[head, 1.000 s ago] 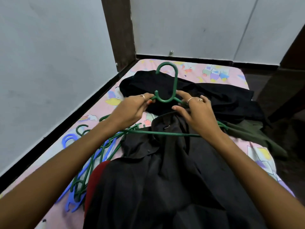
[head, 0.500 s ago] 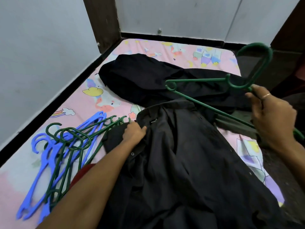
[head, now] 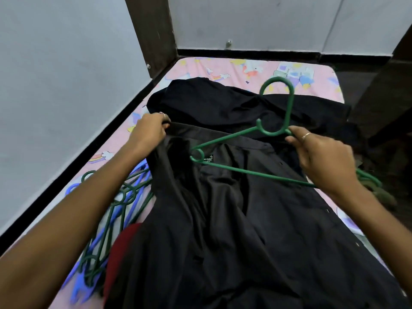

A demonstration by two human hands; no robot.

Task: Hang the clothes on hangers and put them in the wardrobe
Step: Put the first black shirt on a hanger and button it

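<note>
A black shirt [head: 234, 219] lies spread on the pink bed [head: 256, 68], collar away from me. My left hand [head: 148, 133] grips the left side of its collar and lifts it. My right hand [head: 321, 157] grips a green plastic hanger [head: 245, 171] near the base of its hook. The hanger's left tip sits over the open collar, by the neck label. Its hook points up and away over a second black garment [head: 223, 103] lying farther back.
A pile of blue and green hangers [head: 116, 204] lies on the bed to the left of the shirt. Something dark red [head: 121, 248] shows under the shirt's left edge. An olive garment [head: 379, 192] lies at the right edge. Walls and a dark wooden post [head: 151, 34] border the bed.
My right hand has brought the hanger down and left from the right, so its tip now sits at the collar. My left hand has moved up to grip and lift the collar.
</note>
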